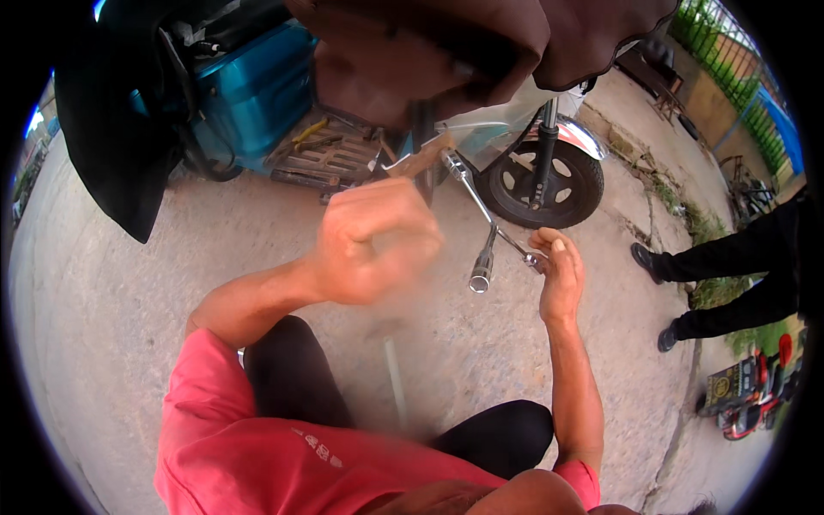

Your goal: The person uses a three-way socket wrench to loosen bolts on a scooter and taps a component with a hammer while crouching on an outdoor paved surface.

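Observation:
A chrome three-way socket wrench (pixel 487 215) slants between the tricycle or scooter and my right hand (pixel 560 270). One of its ends meets a rusty brown metal part (pixel 421 160) under the vehicle's cover; another socket hangs free. My right hand is curled around the arm end nearest me. Farther left, my left hand (pixel 378 242) is raised, blurred and closed like a fist; what it holds, if anything, is smeared. Below it a pale stick-like shape (pixel 394 378) shows between my knees, in a blurred patch that I cannot make out.
A dark brown cover (pixel 429 51) drapes over the vehicle, whose front wheel (pixel 549 184) stands beyond the wrench. Yellow-handled pliers (pixel 311 130) lie on the footboard (pixel 322 154). A person in dark trousers (pixel 730 257) stands at right, near a red motorbike (pixel 755 390).

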`<state>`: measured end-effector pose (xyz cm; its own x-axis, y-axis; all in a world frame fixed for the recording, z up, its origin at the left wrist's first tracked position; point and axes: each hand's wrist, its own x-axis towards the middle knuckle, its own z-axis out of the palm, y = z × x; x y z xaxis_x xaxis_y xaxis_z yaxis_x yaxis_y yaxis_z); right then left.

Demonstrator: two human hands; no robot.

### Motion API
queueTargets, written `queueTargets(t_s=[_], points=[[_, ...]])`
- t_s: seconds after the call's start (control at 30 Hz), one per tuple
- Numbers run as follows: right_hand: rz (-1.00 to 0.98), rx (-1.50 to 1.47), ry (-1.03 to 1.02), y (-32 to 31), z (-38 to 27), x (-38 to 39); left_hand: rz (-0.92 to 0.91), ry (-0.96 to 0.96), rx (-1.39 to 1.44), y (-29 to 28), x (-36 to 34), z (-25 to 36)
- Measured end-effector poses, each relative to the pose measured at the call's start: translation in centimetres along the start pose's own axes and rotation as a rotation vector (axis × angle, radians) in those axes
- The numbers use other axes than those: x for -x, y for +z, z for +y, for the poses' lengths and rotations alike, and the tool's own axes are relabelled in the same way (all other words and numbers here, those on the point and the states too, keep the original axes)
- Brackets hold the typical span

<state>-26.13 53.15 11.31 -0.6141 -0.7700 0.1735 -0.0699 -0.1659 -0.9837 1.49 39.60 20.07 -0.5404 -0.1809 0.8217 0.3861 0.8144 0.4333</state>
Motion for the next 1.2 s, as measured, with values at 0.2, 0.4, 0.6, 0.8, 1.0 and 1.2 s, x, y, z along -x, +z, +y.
queueTargets(t_s=[0.2, 0.4, 0.6, 0.8, 1.0, 1.2], points=[[-0.009, -0.676, 0.293, 1.4, 3.6, -1.5, -0.64, 0.073, 0.144, 5.3, -6.7, 3.4], [-0.018, -1.044, 0.264, 0.3, 3.7, -3.4, -0.918, -0.042, -0.106, 6.1, -6.2, 3.0], [-0.257, -0.979, -0.2, -2.0, -3.8, -7.2, -0.88, 0.327, -0.447, 10.3, 3.5, -1.7], [-0.559, -0.319, -0.533, 2.0, -11.6, -5.2, -0.378, 0.451, -0.568, 17.8, 5.5, -7.1], [-0.833, 0.588, -1.013, 11.2, -13.7, 3.4, 0.046, 0.343, -0.437, 23.7, -1.0, -8.8], [-0.819, 0.478, -1.051, 10.0, -8.8, 4.7, -0.104, 0.408, -0.178, 22.6, -0.1, -10.1]])
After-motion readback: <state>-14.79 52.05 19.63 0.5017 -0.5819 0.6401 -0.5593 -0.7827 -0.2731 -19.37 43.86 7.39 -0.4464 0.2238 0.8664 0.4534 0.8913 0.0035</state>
